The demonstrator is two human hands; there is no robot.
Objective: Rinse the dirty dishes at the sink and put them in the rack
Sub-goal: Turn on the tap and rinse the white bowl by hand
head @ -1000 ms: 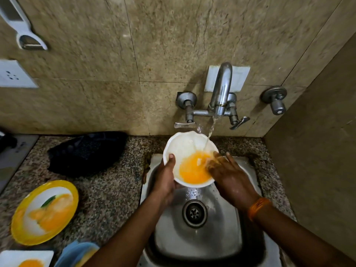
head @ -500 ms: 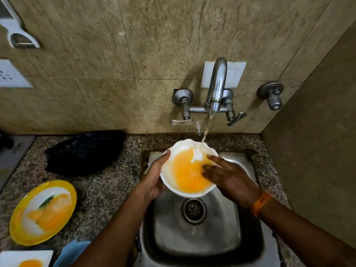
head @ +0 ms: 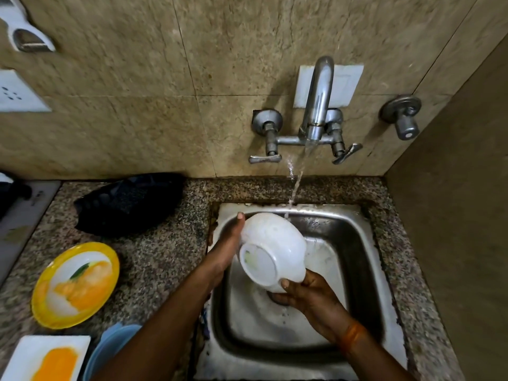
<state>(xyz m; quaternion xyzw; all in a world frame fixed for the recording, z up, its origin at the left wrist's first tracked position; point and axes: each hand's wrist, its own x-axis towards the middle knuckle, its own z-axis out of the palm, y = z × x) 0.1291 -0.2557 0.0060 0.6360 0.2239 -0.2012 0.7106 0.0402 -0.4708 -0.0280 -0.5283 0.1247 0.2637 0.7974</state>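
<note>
Head view. White bowl: centre of frame, over the steel sink, tipped so its base faces the camera, under the tap's stream. Left hand grips its left rim; right hand grips its lower edge. Yellow plate: lower left, on counter.

One head-worn wide-angle view looked steeply down and forward, close over the sink, facing the tiled wall
</note>
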